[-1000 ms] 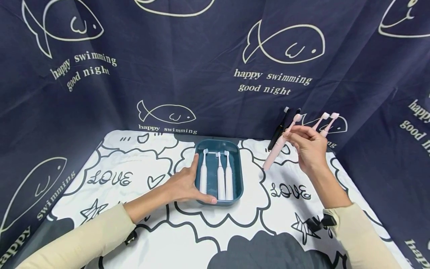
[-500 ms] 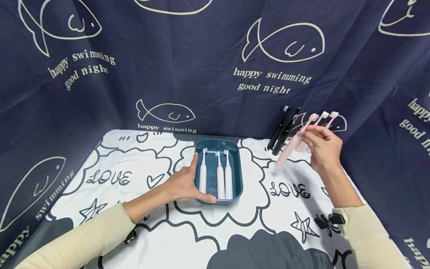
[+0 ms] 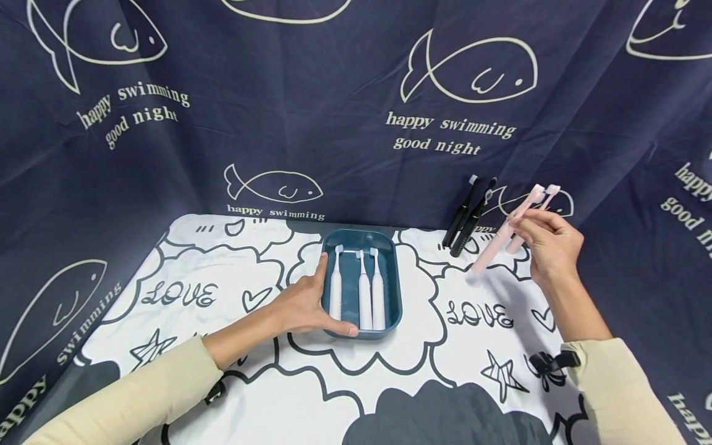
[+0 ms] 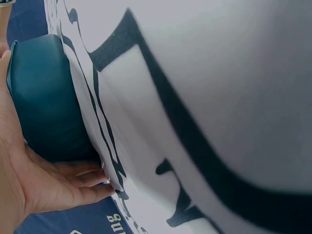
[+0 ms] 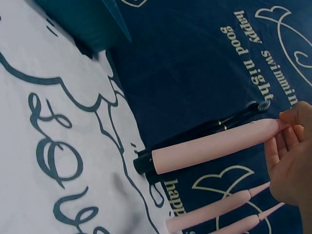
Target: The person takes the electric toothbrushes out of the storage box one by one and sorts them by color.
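A pale pink toothbrush (image 3: 494,248) slants above the table (image 3: 311,402), its neck pinched by the right hand (image 3: 552,248). Its handle points down-left, the blue tray (image 3: 350,293)'s side, where the farther left hand (image 3: 305,303) grips that tray.

Navy drapes (image 3: 345,111) enclose a cloth-covered worktop (image 3: 267,414).
The dark fabric hangs, lightly creased, behind and along both sides, printed with pale fish outlines (image 3: 478,71) and "happy swimming good night"; the white cloth (image 3: 417,355) below carries black cloud contours, stars, hearts, "LOVE" lettering and dark grey patches (image 3: 445,420), under soft light.
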`<state>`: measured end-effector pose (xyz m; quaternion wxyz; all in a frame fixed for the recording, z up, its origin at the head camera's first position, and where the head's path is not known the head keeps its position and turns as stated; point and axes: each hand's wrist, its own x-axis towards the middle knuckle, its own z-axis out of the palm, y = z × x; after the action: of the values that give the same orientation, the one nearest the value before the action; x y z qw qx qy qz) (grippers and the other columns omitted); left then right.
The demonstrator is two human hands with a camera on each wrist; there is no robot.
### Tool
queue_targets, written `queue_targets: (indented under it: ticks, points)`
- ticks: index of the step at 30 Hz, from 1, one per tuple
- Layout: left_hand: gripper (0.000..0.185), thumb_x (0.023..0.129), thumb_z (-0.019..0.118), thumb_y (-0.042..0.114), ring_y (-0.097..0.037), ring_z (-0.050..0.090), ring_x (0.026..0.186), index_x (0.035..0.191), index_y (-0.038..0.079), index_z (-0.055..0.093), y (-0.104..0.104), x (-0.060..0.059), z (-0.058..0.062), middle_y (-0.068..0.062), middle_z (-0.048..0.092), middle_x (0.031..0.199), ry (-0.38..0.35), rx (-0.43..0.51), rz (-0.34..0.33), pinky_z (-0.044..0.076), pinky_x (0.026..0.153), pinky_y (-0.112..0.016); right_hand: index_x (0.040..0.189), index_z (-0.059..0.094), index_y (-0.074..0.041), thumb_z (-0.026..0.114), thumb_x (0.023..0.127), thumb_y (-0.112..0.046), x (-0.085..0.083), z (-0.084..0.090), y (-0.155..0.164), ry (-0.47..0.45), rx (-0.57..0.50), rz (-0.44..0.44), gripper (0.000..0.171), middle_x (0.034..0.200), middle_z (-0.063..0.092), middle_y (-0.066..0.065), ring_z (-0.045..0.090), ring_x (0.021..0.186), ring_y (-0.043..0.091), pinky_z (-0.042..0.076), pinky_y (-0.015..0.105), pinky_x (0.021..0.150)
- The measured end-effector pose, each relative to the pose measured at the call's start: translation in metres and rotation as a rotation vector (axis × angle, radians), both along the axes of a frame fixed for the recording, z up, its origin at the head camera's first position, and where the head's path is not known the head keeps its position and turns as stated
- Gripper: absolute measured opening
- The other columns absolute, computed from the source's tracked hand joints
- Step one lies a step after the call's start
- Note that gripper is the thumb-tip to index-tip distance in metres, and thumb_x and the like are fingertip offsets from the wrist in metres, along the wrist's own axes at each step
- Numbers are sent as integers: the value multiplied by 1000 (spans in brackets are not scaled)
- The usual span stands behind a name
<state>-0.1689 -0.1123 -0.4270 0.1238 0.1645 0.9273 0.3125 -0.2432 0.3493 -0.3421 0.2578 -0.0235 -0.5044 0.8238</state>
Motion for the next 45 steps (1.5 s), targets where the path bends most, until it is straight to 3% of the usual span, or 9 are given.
queue_targets:
  ticks: [20, 36, 45]
  points:
    - [173, 66, 94, 85, -38, 67, 141, 181, 11, -12, 0, 1, -2, -31, 59, 163, 2, -15, 11, 58, 111, -56, 91, 82, 9, 70, 84, 35, -17, -13, 32, -32, -7, -104, 30, 72, 82, 11, 79, 59, 18, 64, 25, 59]
    - [174, 64, 96, 84, -40, 68, 140, 182, 8, -7, 1, 2, 0, -32, 60, 161, 31, 19, 12, 60, 108, -56, 97, 84, 4, 80, 82, 29, -32, -23, 55, -132, 48, -209, 30, 74, 83, 3, 80, 67, 10, 64, 20, 66]
    - [174, 64, 95, 85, -38, 68, 140, 182, 9, -9, 2, 1, 0, -30, 61, 161, 25, 3, 15, 60, 109, -54, 96, 85, 3, 79, 82, 29, -41, -28, 61, -129, 54, -230, 30, 73, 82, 1, 79, 67, 9, 64, 20, 68]
